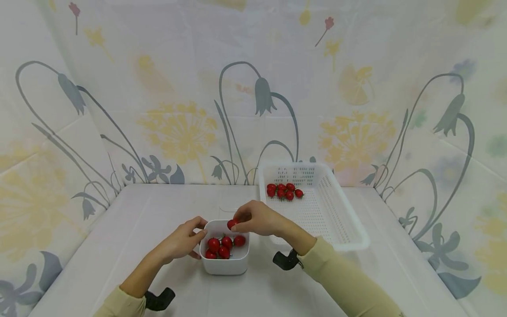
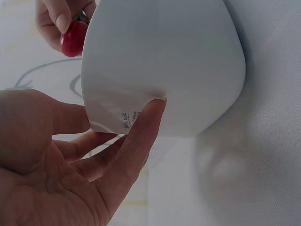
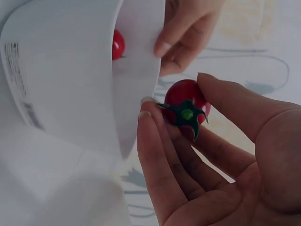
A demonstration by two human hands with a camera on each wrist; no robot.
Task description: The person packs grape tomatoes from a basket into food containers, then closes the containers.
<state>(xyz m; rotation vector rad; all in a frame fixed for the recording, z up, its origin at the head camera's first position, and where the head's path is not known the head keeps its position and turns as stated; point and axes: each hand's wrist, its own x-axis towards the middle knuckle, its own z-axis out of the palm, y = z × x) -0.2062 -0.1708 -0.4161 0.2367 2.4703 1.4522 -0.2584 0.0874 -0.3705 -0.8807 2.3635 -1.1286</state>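
Note:
A small white box (image 1: pixel 225 267) with rounded corners stands on the table, with several red cherry tomatoes (image 1: pixel 224 252) inside. My left hand (image 1: pixel 180 241) holds it by its left side. The thumb is at the rim, while fingers (image 2: pixel 151 117) press the outer wall. Over the box's back right corner, my right hand (image 1: pixel 259 219) pinches one cherry tomato (image 3: pixel 181 100) between thumb and fingertips. Its green stem end shows in the right wrist view.
Behind and to the right, a large white perforated basket (image 1: pixel 352 220) holds several more cherry tomatoes (image 1: pixel 286 192) at its far left. A white cloth covers the table (image 1: pixel 170 200). A flower-print curtain (image 1: pixel 186 132) rises behind it and along both sides.

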